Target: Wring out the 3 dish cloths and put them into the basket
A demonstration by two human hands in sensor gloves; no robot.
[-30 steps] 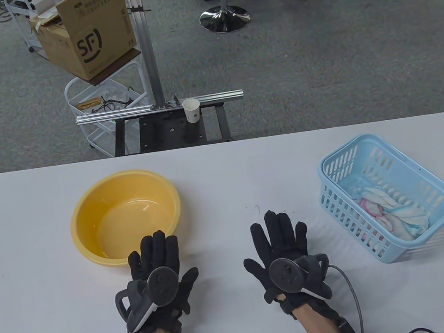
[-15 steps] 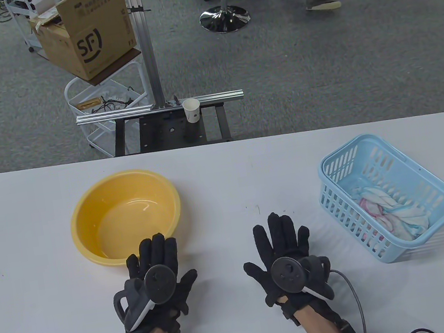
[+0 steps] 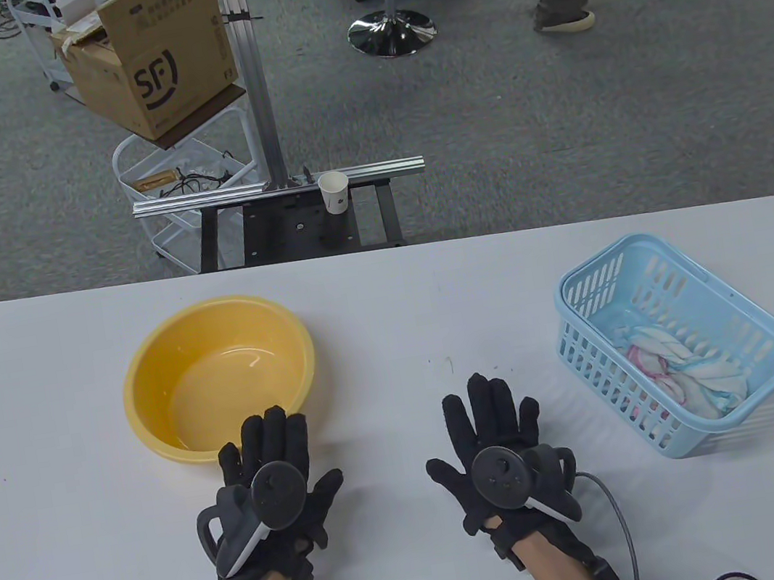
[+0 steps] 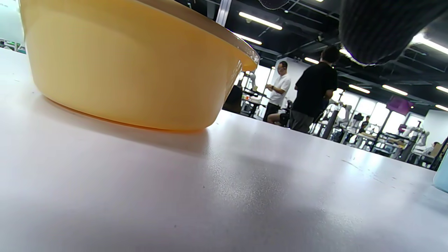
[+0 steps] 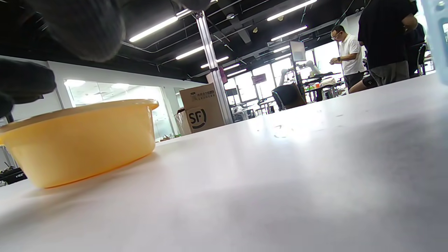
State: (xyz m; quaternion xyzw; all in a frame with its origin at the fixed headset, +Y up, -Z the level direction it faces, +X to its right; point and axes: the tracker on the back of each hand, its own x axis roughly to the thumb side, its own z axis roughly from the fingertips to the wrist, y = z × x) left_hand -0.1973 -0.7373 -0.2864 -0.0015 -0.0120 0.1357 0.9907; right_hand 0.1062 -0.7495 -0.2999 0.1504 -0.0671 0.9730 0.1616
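Cloths bunched in basket, table's right side. Bowl holds only water, no cloth. Left hand, right hand flat near front edge, fingers spread, holding nothing. Task looks finished.

Yellow basin, light-blue slotted basket, white table. Cloths white with pink and blue. Black gloves; brown box.
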